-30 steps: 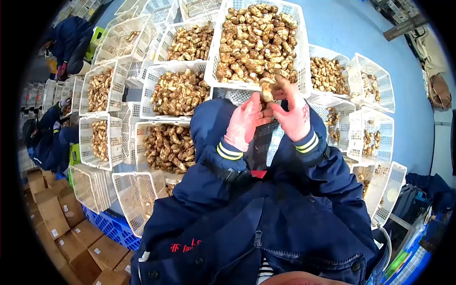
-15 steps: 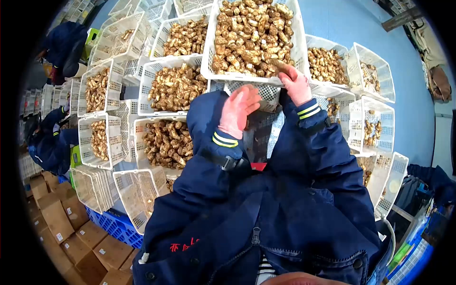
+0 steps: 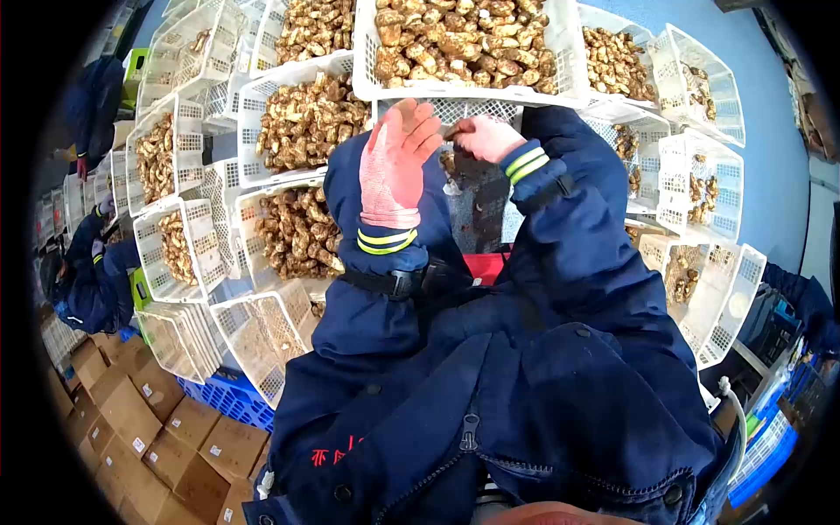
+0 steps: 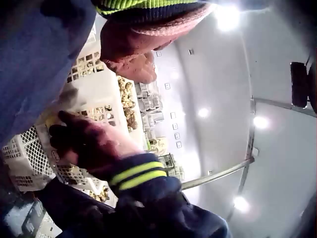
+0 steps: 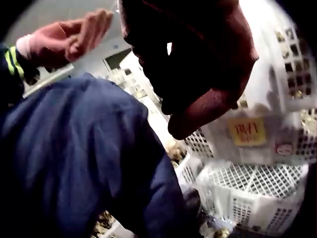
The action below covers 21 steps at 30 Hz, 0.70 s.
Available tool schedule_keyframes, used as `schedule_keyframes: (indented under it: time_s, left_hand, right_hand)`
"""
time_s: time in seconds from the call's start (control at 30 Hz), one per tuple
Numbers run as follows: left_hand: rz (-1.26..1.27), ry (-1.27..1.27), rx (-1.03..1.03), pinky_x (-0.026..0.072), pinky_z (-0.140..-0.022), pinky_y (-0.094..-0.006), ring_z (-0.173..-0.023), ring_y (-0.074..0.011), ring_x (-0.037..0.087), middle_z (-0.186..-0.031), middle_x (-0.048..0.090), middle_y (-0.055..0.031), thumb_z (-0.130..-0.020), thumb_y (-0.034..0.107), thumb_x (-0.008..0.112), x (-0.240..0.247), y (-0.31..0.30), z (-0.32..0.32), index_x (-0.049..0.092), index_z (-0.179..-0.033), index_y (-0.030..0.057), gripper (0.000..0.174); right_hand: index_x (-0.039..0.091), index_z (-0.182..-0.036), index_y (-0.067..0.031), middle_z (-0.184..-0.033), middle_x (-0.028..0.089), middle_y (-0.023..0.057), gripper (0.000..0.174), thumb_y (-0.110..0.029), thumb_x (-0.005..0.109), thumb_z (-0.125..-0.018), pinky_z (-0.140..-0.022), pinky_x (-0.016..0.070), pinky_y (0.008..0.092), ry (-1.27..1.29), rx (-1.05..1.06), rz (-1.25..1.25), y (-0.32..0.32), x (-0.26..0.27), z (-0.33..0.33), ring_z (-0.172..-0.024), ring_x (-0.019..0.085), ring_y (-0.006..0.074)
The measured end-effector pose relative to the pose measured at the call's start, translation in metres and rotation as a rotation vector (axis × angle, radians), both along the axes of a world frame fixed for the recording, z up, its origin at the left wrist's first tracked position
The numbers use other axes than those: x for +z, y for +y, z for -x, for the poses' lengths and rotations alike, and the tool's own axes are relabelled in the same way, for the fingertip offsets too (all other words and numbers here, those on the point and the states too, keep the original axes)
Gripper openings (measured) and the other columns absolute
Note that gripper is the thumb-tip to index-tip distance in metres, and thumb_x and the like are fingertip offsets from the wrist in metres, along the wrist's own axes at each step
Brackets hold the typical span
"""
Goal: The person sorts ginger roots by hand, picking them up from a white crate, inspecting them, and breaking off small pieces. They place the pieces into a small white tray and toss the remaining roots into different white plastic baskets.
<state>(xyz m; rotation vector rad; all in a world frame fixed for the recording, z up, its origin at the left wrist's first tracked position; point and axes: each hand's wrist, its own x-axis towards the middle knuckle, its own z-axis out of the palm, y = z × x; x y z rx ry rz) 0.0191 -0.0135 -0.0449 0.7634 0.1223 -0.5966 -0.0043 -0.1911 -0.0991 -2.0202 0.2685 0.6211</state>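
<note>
My left hand (image 3: 395, 162), in a pinkish glove, is raised palm up with straight fingers and holds nothing. To its right my right hand (image 3: 490, 138) points leftward with loosely bent, brown-stained fingertips near the left fingers. In the right wrist view the right hand (image 5: 198, 64) is dark and close, and no held thing shows in it. Just beyond both hands stands a big white basket (image 3: 472, 92) heaped with brown-and-cream mushrooms (image 3: 464, 44). Low between my knees, a small mushroom piece (image 3: 448, 162) shows under the right hand.
White baskets of mushrooms stand on both sides, including a left one (image 3: 306, 122) and a right one (image 3: 617, 66). Cardboard boxes (image 3: 127, 411) and a blue crate (image 3: 227, 398) lie lower left. Two people in dark clothes work at the far left. A yellow label (image 5: 247, 131) marks one basket.
The mushroom both hands held a second ago is gone from them. The right hand went to the big basket, then came back toward the left hand. The head view has tilted downward.
</note>
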Motion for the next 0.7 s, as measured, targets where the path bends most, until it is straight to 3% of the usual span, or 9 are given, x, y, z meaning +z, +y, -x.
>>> schedule_keyframes:
  time_s: [0.07, 0.1, 0.17, 0.23, 0.27, 0.3, 0.4, 0.53, 0.7]
  left_hand:
    - [0.015, 0.017, 0.007, 0.0428, -0.086, -0.0360, -0.099, -0.0230, 0.053, -0.113, 0.053, -0.0127, -0.091, 0.028, 0.043, 0.005, 0.000, 0.006, 0.043, -0.119, 0.0027, 0.038]
    - [0.037, 0.017, 0.012, 0.0430, -0.086, -0.0358, -0.100, -0.0230, 0.053, -0.113, 0.053, -0.0129, -0.091, 0.028, 0.043, 0.003, 0.001, 0.006, 0.042, -0.120, 0.0027, 0.038]
    - [0.103, 0.013, 0.005, 0.0432, -0.086, -0.0356, -0.100, -0.0229, 0.053, -0.113, 0.053, -0.0127, -0.091, 0.028, 0.042, -0.005, 0.007, 0.004, 0.043, -0.119, 0.0020, 0.038]
    - [0.168, 0.053, 0.021, 0.0421, -0.088, -0.0358, -0.103, -0.0239, 0.052, -0.115, 0.052, -0.0143, -0.092, 0.027, 0.041, -0.008, 0.015, 0.002, 0.044, -0.117, 0.0008, 0.037]
    - [0.144, 0.096, 0.077, 0.0438, -0.080, -0.0326, -0.091, -0.0212, 0.054, -0.106, 0.054, -0.0128, -0.092, 0.026, 0.042, -0.005, 0.012, 0.001, 0.047, -0.113, 0.0006, 0.034]
    - [0.220, 0.155, 0.155, 0.0492, -0.072, -0.0327, -0.083, -0.0240, 0.060, -0.100, 0.058, -0.0184, -0.090, 0.024, 0.046, -0.007, 0.008, -0.002, 0.045, -0.112, -0.0048, 0.036]
    - [0.206, 0.133, 0.096, 0.0468, -0.074, -0.0323, -0.084, -0.0225, 0.058, -0.102, 0.057, -0.0174, -0.091, 0.024, 0.045, -0.015, 0.002, 0.003, 0.045, -0.112, -0.0049, 0.036]
    - [-0.047, 0.202, -0.029, 0.0445, -0.078, -0.0332, -0.088, -0.0218, 0.057, -0.104, 0.056, -0.0170, -0.092, 0.018, 0.040, 0.007, -0.008, 0.001, 0.046, -0.110, -0.0047, 0.029]
    - [-0.153, 0.210, -0.049, 0.0471, -0.077, -0.0351, -0.086, -0.0254, 0.060, -0.098, 0.058, -0.0193, -0.090, 0.027, 0.045, 0.007, -0.015, -0.003, 0.046, -0.107, -0.0058, 0.037]
  right_hand:
    - [0.061, -0.093, -0.0038, -0.082, 0.063, 0.0115, 0.028, -0.024, 0.048, -0.079, -0.063, 0.0465, 0.0363, 0.022, 0.118, 0.266, -0.008, -0.053, -0.015, -0.067, 0.061, 0.0238]
    - [0.065, -0.096, -0.0110, -0.095, 0.063, 0.0128, 0.034, -0.034, 0.048, -0.077, -0.082, 0.0457, 0.0350, 0.071, 0.207, 0.494, -0.011, -0.100, -0.021, -0.088, 0.060, 0.0284]
    - [0.063, -0.098, -0.0132, -0.099, 0.062, 0.0124, 0.029, -0.025, 0.048, -0.076, -0.079, 0.0470, 0.0374, 0.195, 0.725, 0.798, -0.005, -0.144, -0.018, -0.090, 0.059, 0.0304]
    - [0.063, -0.100, -0.0176, -0.102, 0.061, 0.0107, 0.031, -0.030, 0.048, -0.075, -0.086, 0.0439, 0.0383, 0.249, 0.065, 0.575, 0.005, -0.184, 0.003, -0.099, 0.056, 0.0296]
    - [0.062, -0.101, -0.0176, -0.104, 0.060, 0.0109, 0.033, -0.032, 0.048, -0.075, -0.087, 0.0429, 0.0387, 0.284, 0.062, 0.518, 0.010, -0.208, 0.013, -0.100, 0.055, 0.0297]
    - [0.062, -0.102, -0.0177, -0.106, 0.060, 0.0111, 0.034, -0.034, 0.048, -0.075, -0.088, 0.0418, 0.0390, 0.317, 0.055, 0.464, 0.016, -0.230, 0.020, -0.101, 0.054, 0.0298]
    - [0.060, -0.102, -0.0155, -0.106, 0.059, 0.0111, 0.034, -0.034, 0.047, -0.076, -0.088, 0.0419, 0.0378, 0.304, 0.042, 0.494, 0.036, -0.281, 0.034, -0.101, 0.054, 0.0284]
    - [0.061, -0.101, -0.0134, -0.105, 0.059, 0.0122, 0.035, -0.034, 0.046, -0.077, -0.087, 0.0423, 0.0380, 0.357, 0.101, 0.493, 0.047, -0.327, 0.026, -0.100, 0.055, 0.0289]
    - [0.062, -0.099, -0.0107, -0.104, 0.060, 0.0137, 0.035, -0.033, 0.046, -0.078, -0.087, 0.0427, 0.0383, 0.347, 0.223, 0.456, 0.039, -0.320, 0.011, -0.099, 0.056, 0.0294]
